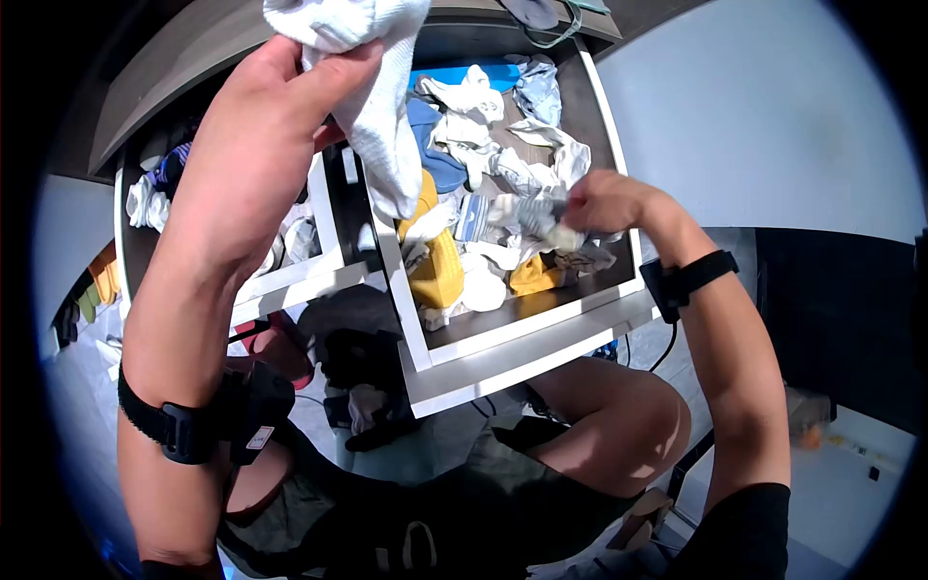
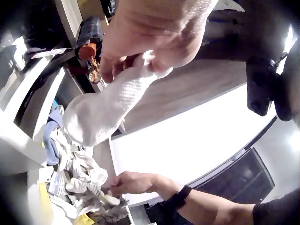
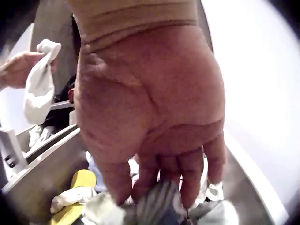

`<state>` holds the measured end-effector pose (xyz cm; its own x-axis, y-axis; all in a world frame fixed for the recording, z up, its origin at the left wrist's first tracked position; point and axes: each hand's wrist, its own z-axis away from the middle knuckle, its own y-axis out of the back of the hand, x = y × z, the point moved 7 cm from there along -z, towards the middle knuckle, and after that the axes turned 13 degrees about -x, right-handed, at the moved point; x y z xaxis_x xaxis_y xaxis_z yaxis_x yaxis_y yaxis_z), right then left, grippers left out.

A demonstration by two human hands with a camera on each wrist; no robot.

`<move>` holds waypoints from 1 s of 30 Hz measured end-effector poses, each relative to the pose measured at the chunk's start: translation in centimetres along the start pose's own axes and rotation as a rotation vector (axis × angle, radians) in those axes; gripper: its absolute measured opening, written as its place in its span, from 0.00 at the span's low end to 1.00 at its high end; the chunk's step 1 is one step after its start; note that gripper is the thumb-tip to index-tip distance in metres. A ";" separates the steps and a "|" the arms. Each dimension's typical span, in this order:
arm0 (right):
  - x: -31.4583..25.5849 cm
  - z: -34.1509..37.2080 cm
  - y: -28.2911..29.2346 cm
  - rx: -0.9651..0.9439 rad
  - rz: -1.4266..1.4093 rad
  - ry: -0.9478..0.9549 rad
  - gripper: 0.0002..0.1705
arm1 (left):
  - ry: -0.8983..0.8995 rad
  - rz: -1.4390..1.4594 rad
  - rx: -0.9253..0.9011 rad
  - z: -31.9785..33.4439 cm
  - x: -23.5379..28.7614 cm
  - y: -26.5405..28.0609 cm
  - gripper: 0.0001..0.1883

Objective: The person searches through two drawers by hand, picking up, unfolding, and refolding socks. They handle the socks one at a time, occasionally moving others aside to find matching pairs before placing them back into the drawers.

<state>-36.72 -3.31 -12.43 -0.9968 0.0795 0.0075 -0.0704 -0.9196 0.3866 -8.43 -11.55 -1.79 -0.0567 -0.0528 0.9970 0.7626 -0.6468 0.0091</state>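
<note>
My left hand [image 1: 275, 126] grips a white sock [image 1: 372, 126] by its upper part, raised above the left edge of the open drawer; the sock hangs down and also shows in the left wrist view [image 2: 101, 110]. At the drawer's right side, my right hand [image 1: 614, 205] has its fingers curled on a grey striped sock [image 1: 532, 215]. In the right wrist view the fingertips of that hand [image 3: 150, 112] meet the striped cloth [image 3: 159, 204]. Around it lie white socks [image 1: 483, 287], a blue one [image 1: 440, 159] and yellow ones [image 1: 440, 271].
A second open drawer [image 1: 280, 300] with dark and white socks stands to the left. The drawer's front panel [image 1: 532, 353] is close above the person's knees. A dark bag-like item [image 1: 362, 382] lies on the floor, and a white wall [image 1: 754, 126] rises at the right.
</note>
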 end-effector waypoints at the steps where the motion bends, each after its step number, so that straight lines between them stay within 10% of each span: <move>1: -0.1 0.4 1.0 0.107 -0.068 -0.001 0.15 | -0.002 0.028 -0.011 0.0 -0.1 -0.1 0.21; 5: -3.3 0.0 2.7 0.424 -0.134 0.194 0.14 | -0.007 0.102 0.002 0.0 -0.2 -0.3 0.21; 14: -9.6 -8.1 -2.3 0.113 0.406 0.100 0.17 | -0.074 0.200 0.033 0.0 0.3 -1.7 0.17; 25: -1.7 11.1 3.5 0.321 -1.039 0.679 0.09 | -0.105 -0.062 -0.132 -0.3 -2.7 -4.7 0.26; 30: -2.3 15.6 2.1 0.549 -1.051 0.767 0.08 | 0.058 -0.214 -0.099 0.3 -1.8 -5.8 0.17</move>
<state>-33.98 0.61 2.73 -0.2739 0.2349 -0.9326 -0.9368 -0.2846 0.2035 -12.51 -7.48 -3.58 -0.2497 0.0519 0.9669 0.6622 -0.7194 0.2096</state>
